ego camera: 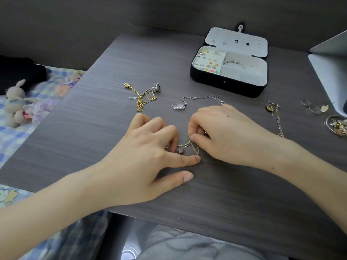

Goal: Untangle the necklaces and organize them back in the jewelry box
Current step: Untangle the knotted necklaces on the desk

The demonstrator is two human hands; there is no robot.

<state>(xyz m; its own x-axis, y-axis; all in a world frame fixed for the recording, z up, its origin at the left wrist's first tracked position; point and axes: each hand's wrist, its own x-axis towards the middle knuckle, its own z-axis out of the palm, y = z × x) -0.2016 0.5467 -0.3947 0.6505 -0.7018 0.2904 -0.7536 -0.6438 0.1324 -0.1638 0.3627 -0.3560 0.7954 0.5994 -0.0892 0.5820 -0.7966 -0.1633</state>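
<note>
On the desk (93, 128): dark wood grain, carries all the jewelry; both hands work near its front middle.
Bed (16, 147): left of desk, checked cover.
Laptop (330, 72): right edge, partly out of view.
Left hand (150, 152): palm down, index straight with its tip pressing the near end of the tangle onto the desk; thumb lies free; other fingers curl down at the tangle, and I cannot tell whether they grip it.
Right hand (221, 134): knuckles up, thumb and index pinching the tangle's upper strand.
Box (229, 85): far right of centre, well apart from the hands, black, lid open flat toward the back; pale lining; left part holds small earrings and rings, right part a bangle; studs on the lid.
Rabbit (15, 102): plush, on the bed.
Tangle (187, 148): silver chains knotted, small pendant in it, between the two hands, on the desk, outside the box.
Gold chain (140, 99): loose heap behind left hand, crossed with a silver one.
Clear-pendant chain (179, 105): just behind right hand, runs under it.
Right chain (276, 115): beside right wrist.
Dish (336, 124): right edge, small pieces inside.
Rings (309, 106): near the dish.
</note>
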